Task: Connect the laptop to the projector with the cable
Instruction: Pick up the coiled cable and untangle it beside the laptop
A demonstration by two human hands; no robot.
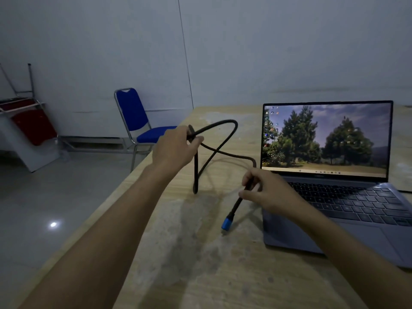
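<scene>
Head view: left hand (176, 148) closed on looped cable (225, 150) above table (200, 275); right hand (267, 192) pinches it above blue plug (227, 224), beside laptop (334, 197). Cable looks stiff, springy, light; grip the plug body itself for insertion.

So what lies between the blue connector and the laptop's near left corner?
In the head view, only bare table lies between the blue connector and the laptop; the right hand holds the cable above it.
</scene>
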